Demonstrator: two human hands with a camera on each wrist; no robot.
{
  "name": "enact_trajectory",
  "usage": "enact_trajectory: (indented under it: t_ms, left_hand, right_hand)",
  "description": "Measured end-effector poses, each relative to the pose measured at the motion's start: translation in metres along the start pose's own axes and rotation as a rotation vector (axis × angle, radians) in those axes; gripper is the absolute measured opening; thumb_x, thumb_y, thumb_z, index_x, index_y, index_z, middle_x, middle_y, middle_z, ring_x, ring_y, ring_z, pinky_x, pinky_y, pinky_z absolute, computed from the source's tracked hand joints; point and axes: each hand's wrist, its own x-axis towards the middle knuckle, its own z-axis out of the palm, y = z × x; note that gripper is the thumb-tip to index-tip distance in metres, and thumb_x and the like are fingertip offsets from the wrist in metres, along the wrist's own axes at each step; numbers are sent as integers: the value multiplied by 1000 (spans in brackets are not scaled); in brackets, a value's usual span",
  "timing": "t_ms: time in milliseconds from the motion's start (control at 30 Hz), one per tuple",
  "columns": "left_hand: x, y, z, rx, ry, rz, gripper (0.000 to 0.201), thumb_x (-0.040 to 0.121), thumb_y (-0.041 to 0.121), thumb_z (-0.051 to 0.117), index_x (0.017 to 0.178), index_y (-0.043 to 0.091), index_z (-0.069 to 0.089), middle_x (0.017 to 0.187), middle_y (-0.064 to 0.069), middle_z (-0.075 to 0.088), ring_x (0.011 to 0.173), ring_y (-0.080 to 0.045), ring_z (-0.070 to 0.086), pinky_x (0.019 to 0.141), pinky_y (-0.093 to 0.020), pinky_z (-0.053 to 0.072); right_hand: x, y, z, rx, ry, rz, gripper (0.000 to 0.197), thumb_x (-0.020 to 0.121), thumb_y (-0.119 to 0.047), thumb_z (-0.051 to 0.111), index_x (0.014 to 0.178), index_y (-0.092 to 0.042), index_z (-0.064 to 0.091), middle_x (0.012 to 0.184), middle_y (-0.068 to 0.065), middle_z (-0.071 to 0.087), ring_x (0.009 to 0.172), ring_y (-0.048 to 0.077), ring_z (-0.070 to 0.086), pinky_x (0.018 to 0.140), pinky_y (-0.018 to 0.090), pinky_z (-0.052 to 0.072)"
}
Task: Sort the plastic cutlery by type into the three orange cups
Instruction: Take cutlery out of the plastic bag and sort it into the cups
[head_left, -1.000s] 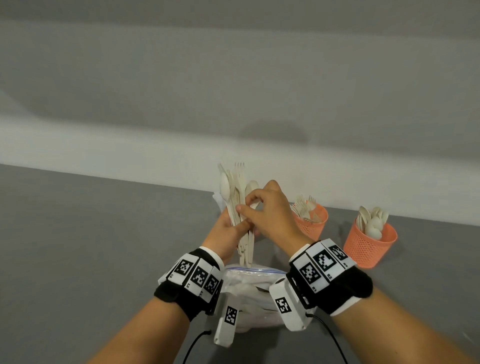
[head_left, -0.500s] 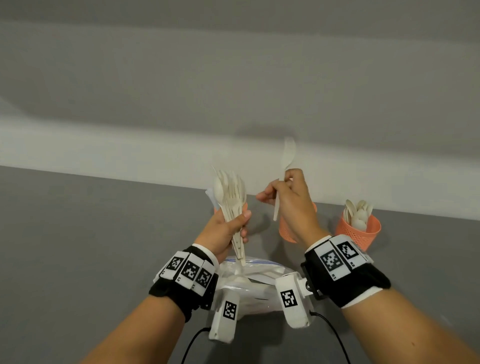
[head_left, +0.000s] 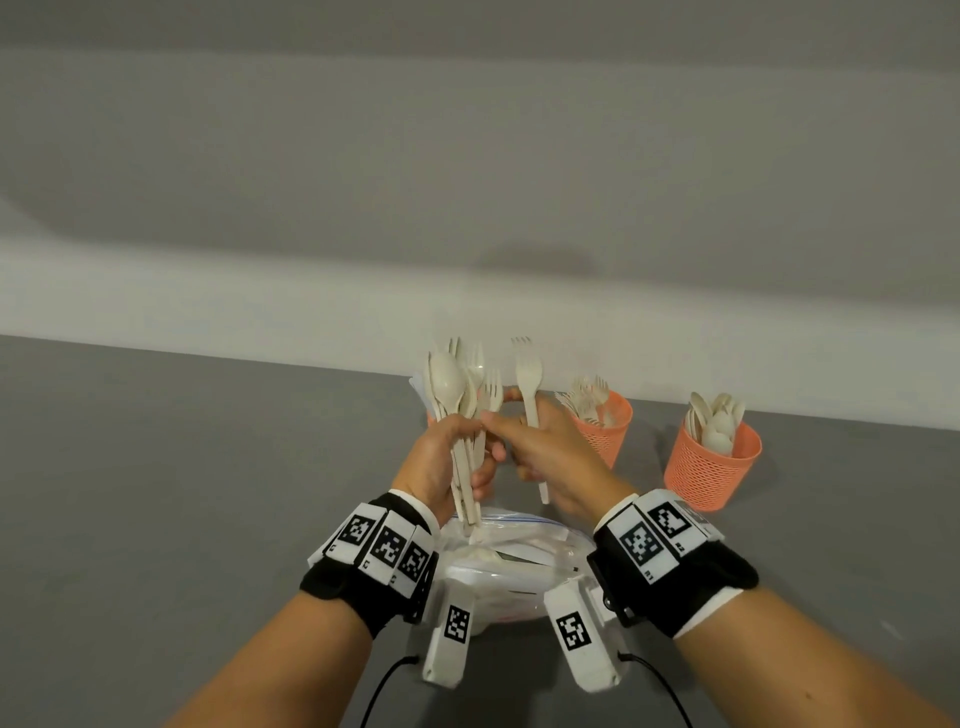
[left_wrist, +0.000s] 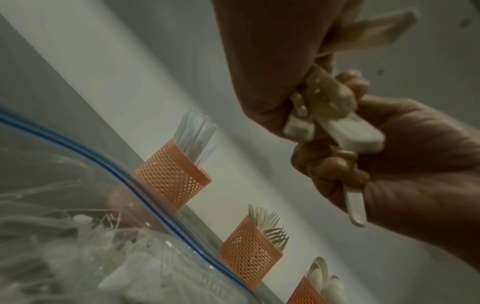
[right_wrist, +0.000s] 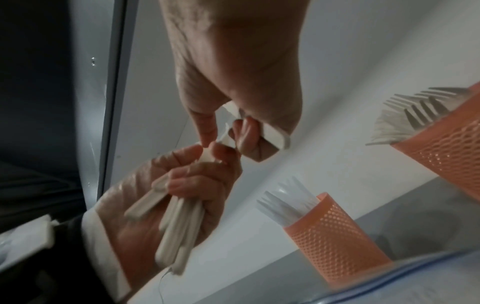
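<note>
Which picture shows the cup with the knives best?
The left wrist view: the knife cup stands unhidden, blades poking out. The right wrist view shows it too, blurrier. In the head view the hands hide nearly all of it.

Clear zip bag (head_left: 519, 566) on grey table (head_left: 182, 493), pale wall (head_left: 467, 156).

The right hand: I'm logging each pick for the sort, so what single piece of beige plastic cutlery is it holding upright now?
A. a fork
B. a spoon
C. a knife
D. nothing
A: tines show at the top of the single beige plastic fork gripped in the right hand.
</note>
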Motion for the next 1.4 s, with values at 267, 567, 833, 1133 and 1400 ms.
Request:
enact_trajectory:
  t_ms: [267, 567, 833, 1133, 1400]
  left_hand:
    - [-2, -3, 0, -90, 100, -37, 32, 85, 22, 36, 96, 1, 58, 53, -6, 53, 40, -14, 45, 58, -26, 35]
    - [-4, 6, 13, -99, 90, 110, 27, 95, 15, 34, 106, 12, 58, 53, -7, 56, 39, -15, 52, 46, -25, 46]
    - [7, 2, 21, 168, 164, 119, 23, 92, 14, 42, 97, -1, 58, 56, -11, 55, 44, -19, 57, 43, -26, 46]
    - [28, 4, 28, 41, 115, 26, 19, 92, 2, 41, 104, 9, 55, 81, -8, 65, 66, -17, 67, 62, -28, 55]
    - [42, -1, 24, 64, 75, 19, 20, 97, 22, 42, 111, 13, 52, 53, 3, 47, 34, -6, 30, 36, -18, 33]
  right_hand:
    - [0, 3, 9, -57, 22, 11, 18, 89, -12, 55, 73, -19, 58, 51, -3, 47, 36, 0, 48, 36, 9, 36]
    - [-3, -4, 10, 184, -103, 39, 32, 100, -36, 33, 89, -16, 55, 34, -11, 47, 36, 0, 42, 37, 12, 32]
    - [4, 5, 4, 151, -26, -58, 37, 94, -36, 48, 106, -3, 61, 53, 1, 58, 45, 15, 56, 42, 26, 46]
    - [40, -3, -61, 275, 321, -182, 20, 98, -24, 42, 85, -15, 54, 77, 5, 61, 67, 15, 61, 67, 28, 51]
    - [102, 21, -132, 28, 466, -281, 12, 98, -25, 40, 93, -30, 49, 78, -2, 59, 77, 11, 59, 88, 35, 46]
